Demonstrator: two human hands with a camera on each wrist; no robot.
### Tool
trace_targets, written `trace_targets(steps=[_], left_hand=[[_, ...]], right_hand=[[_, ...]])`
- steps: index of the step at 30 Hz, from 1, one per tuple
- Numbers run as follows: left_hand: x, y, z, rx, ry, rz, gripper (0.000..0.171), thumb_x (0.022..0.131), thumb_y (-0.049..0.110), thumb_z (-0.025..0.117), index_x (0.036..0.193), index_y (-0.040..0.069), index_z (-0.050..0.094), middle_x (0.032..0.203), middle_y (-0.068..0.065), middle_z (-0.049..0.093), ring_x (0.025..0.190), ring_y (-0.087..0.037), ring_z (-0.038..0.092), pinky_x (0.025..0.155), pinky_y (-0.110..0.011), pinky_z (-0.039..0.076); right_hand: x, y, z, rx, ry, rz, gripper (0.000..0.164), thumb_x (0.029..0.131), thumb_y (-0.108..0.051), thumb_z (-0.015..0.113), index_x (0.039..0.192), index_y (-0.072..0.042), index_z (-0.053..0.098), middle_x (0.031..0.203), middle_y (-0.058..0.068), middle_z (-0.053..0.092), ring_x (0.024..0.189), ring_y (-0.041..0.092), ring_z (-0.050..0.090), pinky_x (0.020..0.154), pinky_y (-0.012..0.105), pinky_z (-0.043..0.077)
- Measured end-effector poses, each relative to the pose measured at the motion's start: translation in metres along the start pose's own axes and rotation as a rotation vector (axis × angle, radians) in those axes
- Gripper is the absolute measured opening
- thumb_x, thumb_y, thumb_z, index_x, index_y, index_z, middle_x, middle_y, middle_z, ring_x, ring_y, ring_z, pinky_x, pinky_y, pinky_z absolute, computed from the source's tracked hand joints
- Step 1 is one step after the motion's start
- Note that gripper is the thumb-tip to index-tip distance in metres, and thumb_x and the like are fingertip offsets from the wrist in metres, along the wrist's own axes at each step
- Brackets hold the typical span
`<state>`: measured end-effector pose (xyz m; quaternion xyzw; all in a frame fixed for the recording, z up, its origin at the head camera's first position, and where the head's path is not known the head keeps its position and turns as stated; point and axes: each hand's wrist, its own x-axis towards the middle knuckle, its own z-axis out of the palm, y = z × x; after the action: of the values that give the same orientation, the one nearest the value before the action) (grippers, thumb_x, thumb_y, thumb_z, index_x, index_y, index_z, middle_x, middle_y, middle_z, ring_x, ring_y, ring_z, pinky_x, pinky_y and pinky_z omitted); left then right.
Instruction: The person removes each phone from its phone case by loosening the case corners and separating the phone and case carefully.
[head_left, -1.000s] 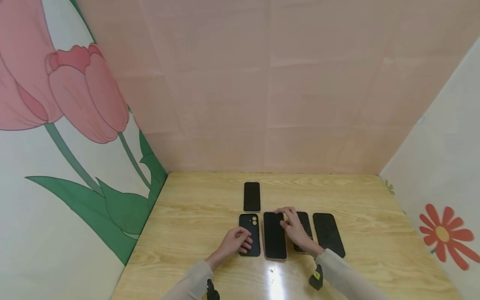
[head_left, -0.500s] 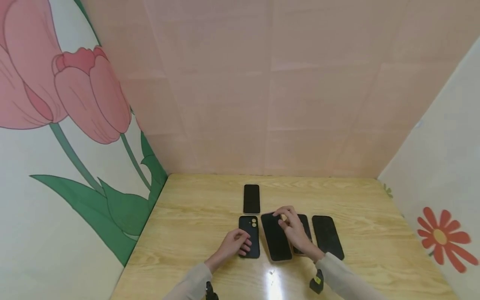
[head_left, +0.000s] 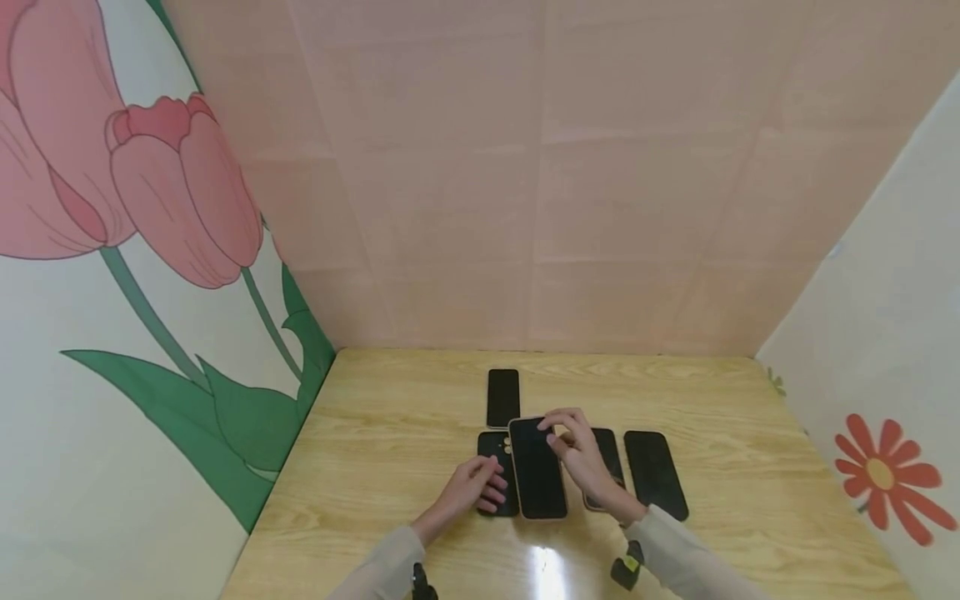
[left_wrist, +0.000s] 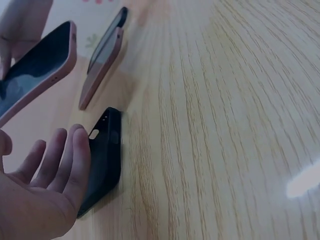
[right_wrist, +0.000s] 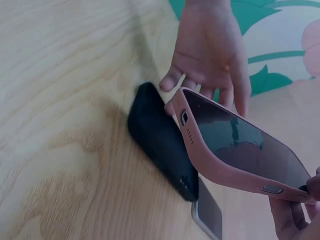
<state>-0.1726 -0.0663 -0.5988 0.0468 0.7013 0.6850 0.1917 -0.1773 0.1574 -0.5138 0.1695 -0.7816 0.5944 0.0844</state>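
My right hand (head_left: 579, 454) pinches the top end of a phone in a pink case (head_left: 540, 479), its dark screen facing up. In the right wrist view the pink-cased phone (right_wrist: 245, 150) is lifted and tilted above the table. Under its left edge lies a black phone case (head_left: 493, 444), back up, with camera cutouts; whether a phone is inside I cannot tell. My left hand (head_left: 474, 483) is over this black case, its fingers extended beside it in the left wrist view, holding nothing.
Behind the black case lies another dark-screened phone (head_left: 503, 398). On the right are a pink-edged phone (head_left: 609, 450), partly hidden by my right hand, and a black phone (head_left: 656, 475). Walls bound the wooden table (head_left: 390, 417) at the back and sides.
My right hand has lifted the pink-cased phone, first swinging its lower end right, then moving it left until it overlaps the black case. My left hand has hardly moved.
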Motion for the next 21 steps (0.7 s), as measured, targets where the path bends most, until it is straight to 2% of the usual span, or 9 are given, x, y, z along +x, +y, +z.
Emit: trace_targets(steps=[7, 15, 18, 21], left_hand=[[0.003, 0.002, 0.006, -0.074, -0.079, 0.010, 0.050, 0.108, 0.040, 0.035, 0.119, -0.005, 0.055, 0.098, -0.013, 0.068, 0.086, -0.033, 0.070, 0.071, -0.049, 0.059], [0.001, 0.003, 0.012, -0.054, -0.079, 0.001, 0.054, 0.106, 0.047, 0.035, 0.117, -0.001, 0.057, 0.094, -0.007, 0.065, 0.080, -0.023, 0.069, 0.067, -0.045, 0.060], [0.000, 0.003, 0.013, -0.045, -0.078, 0.001, 0.057, 0.106, 0.050, 0.034, 0.119, -0.001, 0.056, 0.093, -0.007, 0.066, 0.080, -0.022, 0.069, 0.065, -0.042, 0.060], [0.000, 0.003, 0.013, -0.041, -0.082, 0.002, 0.059, 0.105, 0.051, 0.035, 0.123, 0.000, 0.056, 0.095, -0.007, 0.067, 0.080, -0.021, 0.069, 0.064, -0.039, 0.060]], right_hand=[[0.001, -0.005, 0.006, 0.047, 0.005, 0.033, 0.019, 0.092, 0.016, 0.053, 0.102, 0.004, 0.065, 0.123, 0.023, 0.049, 0.078, 0.041, 0.056, 0.063, 0.030, 0.049], [0.003, -0.008, 0.010, 0.063, 0.017, 0.054, 0.017, 0.093, 0.014, 0.054, 0.101, 0.005, 0.065, 0.124, 0.023, 0.049, 0.105, 0.033, 0.051, 0.068, 0.028, 0.048], [0.003, -0.009, 0.011, 0.074, 0.022, 0.073, 0.016, 0.093, 0.014, 0.054, 0.101, 0.005, 0.065, 0.124, 0.023, 0.049, 0.104, 0.034, 0.051, 0.067, 0.028, 0.048], [0.003, -0.007, 0.012, 0.074, 0.023, 0.094, 0.016, 0.093, 0.014, 0.054, 0.101, 0.004, 0.065, 0.124, 0.021, 0.048, 0.092, 0.037, 0.055, 0.062, 0.029, 0.049]])
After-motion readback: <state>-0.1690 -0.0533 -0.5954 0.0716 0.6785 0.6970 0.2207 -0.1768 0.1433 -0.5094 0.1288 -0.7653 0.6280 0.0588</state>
